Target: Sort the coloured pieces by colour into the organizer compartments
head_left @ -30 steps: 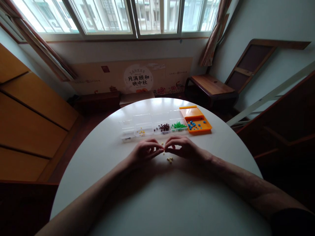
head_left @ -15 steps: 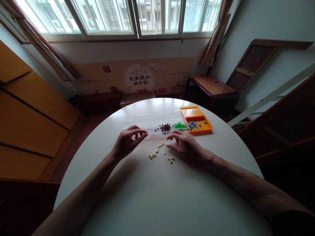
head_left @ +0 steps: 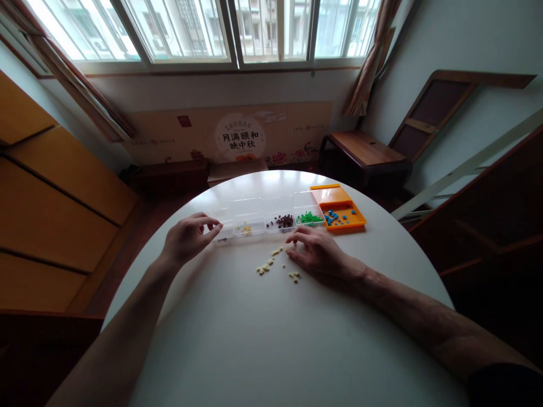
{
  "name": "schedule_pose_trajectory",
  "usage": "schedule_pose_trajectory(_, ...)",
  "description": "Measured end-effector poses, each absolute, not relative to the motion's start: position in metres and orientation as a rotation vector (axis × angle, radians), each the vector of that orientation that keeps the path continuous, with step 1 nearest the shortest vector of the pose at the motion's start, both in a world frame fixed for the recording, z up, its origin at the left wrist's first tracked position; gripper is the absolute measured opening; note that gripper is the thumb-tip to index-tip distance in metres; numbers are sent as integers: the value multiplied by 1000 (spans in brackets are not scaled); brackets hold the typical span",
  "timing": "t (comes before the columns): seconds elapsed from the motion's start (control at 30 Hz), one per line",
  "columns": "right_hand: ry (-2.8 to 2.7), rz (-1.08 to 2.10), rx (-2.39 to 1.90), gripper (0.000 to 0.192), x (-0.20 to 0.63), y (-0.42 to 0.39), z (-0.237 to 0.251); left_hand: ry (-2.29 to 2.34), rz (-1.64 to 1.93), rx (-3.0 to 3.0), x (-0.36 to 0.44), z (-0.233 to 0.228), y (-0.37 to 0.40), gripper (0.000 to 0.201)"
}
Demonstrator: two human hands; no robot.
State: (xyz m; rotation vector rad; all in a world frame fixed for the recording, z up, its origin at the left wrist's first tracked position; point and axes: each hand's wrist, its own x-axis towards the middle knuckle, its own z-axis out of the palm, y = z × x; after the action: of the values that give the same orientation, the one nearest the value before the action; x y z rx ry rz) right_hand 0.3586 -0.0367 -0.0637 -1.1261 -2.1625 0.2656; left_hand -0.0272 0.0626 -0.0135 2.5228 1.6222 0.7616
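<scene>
My left hand [head_left: 186,240] hovers at the leftmost clear box [head_left: 226,230], thumb and fingertips pinched together; anything between them is too small to see. My right hand [head_left: 319,255] lies flat on the white round table [head_left: 275,345], its fingertips beside a scatter of small pale beads [head_left: 266,267]. A second small clump of pale beads [head_left: 293,276] lies just under that hand's thumb side. The row of clear boxes continues to the right with yellow beads [head_left: 245,229], dark red beads [head_left: 283,221] and green beads [head_left: 309,217].
An orange box [head_left: 354,217] with its lid up holds blue beads [head_left: 331,215] at the right end of the row. Beyond the table stand a wooden bench [head_left: 365,148], a low cabinet under the window and wooden panels on the left.
My left hand left the pale beads and moved left along the row of boxes to the leftmost one, still pinched. My right hand stayed by the beads, which now lie uncovered.
</scene>
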Motion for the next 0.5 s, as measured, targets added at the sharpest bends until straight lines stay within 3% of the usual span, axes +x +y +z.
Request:
schedule_pose_trajectory(0.23,-2170,266,-1110,7,355,-35,-64,1614,643,2553,-33,-13,64,30)
schedule_pose_trajectory(0.4,-2141,283,-1062,7,357,-32,-65,1472,846,2607,-17,-8,56,28)
schedule_pose_trajectory(0.5,-2103,315,-965,11,355,-31,-62,1156,960,2654,8,-7,43,25)
